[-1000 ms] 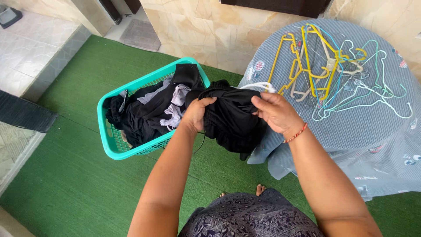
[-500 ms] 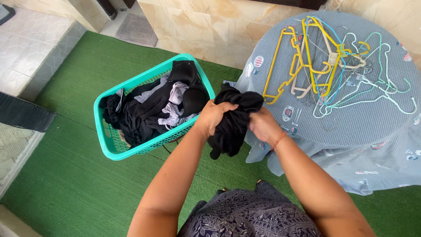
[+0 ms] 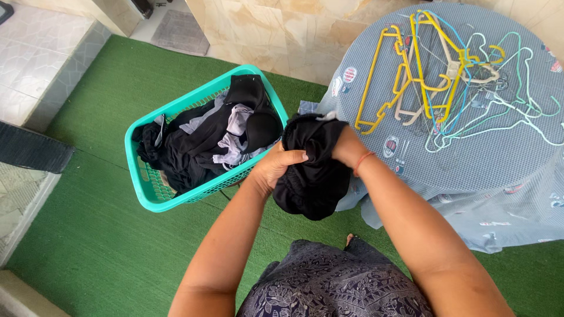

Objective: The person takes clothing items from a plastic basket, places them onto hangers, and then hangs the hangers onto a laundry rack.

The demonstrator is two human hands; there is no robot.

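Head view: a person stands over green turf, both hands bunching a black garment [image 3: 308, 170] held at chest height, just past the patterned dark skirt [image 3: 335, 282] at the 6 o'clock edge of the frame. The left hand [image 3: 276, 167] is clamped on the cloth's left side, fingers curled over a fold; the right hand [image 3: 346, 147], a red band at the wrist, is pushed into the fabric from the 2 o'clock side, its fingers hidden, so how tightly it closes cannot be told. The garment hangs limp and crumpled, which suggests a light, soft piece that will sag and slip from a loose pinch and is best taken by a hem, seam or gathered handful. At 10 o'clock from the hands a teal plastic basket [image 3: 147, 196] sits on the turf, filled with dark and grey laundry [image 3: 217, 141]. At 2 o'clock a round table under a blue patterned cloth [image 3: 499, 164] carries a tangle of yellow, pale green and white hangers [image 3: 446, 70]. Beyond, at 12 o'clock, a beige stone wall [image 3: 282, 29]
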